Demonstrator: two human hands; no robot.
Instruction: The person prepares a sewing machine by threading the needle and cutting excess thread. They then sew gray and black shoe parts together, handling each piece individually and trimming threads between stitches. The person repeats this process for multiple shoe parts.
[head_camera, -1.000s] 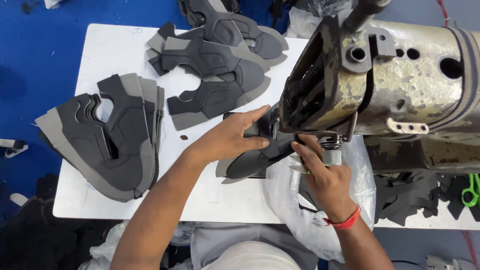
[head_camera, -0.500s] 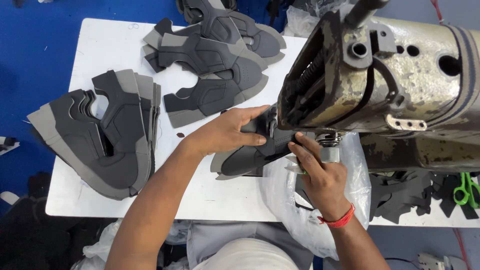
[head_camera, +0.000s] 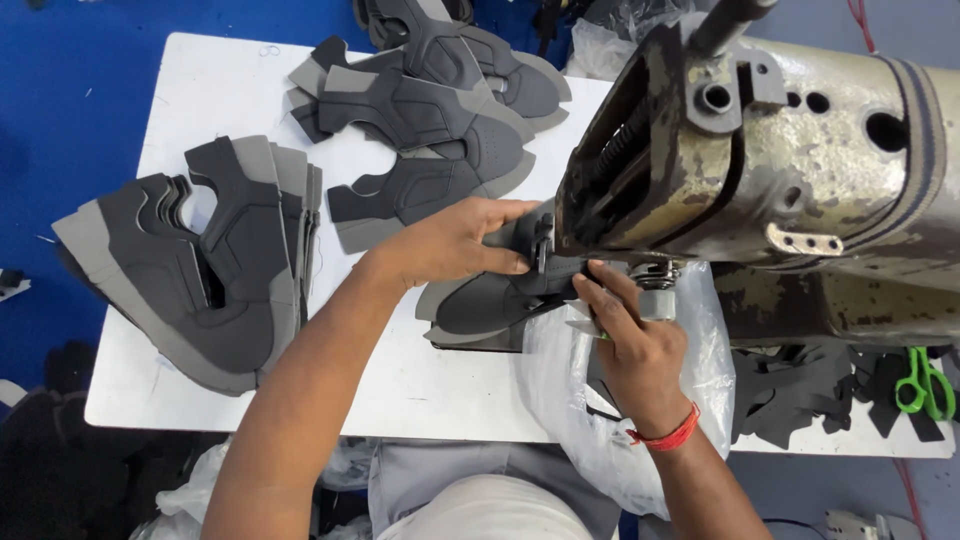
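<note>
A dark grey shoe upper piece (head_camera: 490, 300) lies under the head of a worn metal sewing machine (head_camera: 760, 170). My left hand (head_camera: 455, 243) lies over the piece's far edge and pinches it beside the needle area. My right hand (head_camera: 630, 335) grips the near edge of the same piece just under the machine head; a red band circles its wrist. The needle and the part of the piece beneath the head are hidden.
A stack of grey upper pieces (head_camera: 200, 265) lies at the left of the white table (head_camera: 200, 90), another pile (head_camera: 430, 110) at the back. A clear plastic bag (head_camera: 590, 400) hangs at the front edge. Green snips (head_camera: 925, 380) and dark scraps lie at right.
Both hands and the piece have stayed at the machine head, with only small shifts of the fingers. The view has drifted slightly.
</note>
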